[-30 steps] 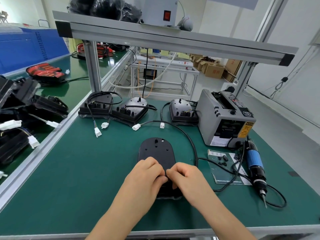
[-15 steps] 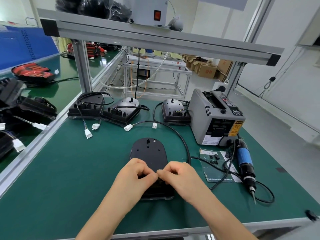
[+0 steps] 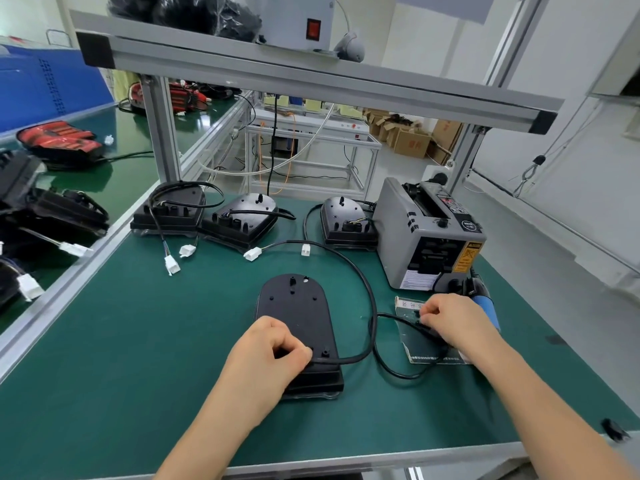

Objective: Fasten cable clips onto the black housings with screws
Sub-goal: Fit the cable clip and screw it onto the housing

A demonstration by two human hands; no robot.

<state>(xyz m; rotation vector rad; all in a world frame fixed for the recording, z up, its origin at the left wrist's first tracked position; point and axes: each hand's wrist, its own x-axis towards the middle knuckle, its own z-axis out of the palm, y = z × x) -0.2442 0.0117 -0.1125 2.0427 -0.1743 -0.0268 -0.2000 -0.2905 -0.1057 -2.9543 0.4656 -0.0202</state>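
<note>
A black housing (image 3: 294, 313) lies flat on the green mat in front of me, its black cable (image 3: 367, 285) looping off to the right. My left hand (image 3: 270, 351) rests on the housing's near end, fingers curled, pinching a cable clip where the cable meets the housing; the clip itself is mostly hidden. My right hand (image 3: 453, 320) is off to the right over a small card (image 3: 403, 304) of black screws, thumb and forefinger pinched on one small black piece.
Three more black housings (image 3: 242, 220) with white connectors (image 3: 252, 253) stand along the back. A grey tape dispenser (image 3: 426, 237) sits at the right rear, a blue electric screwdriver (image 3: 486, 306) beside it behind my right hand. More housings are piled at the left (image 3: 52, 209).
My right hand left the housing and moved right to the screw card. My left hand stayed on the housing's near end at the cable.
</note>
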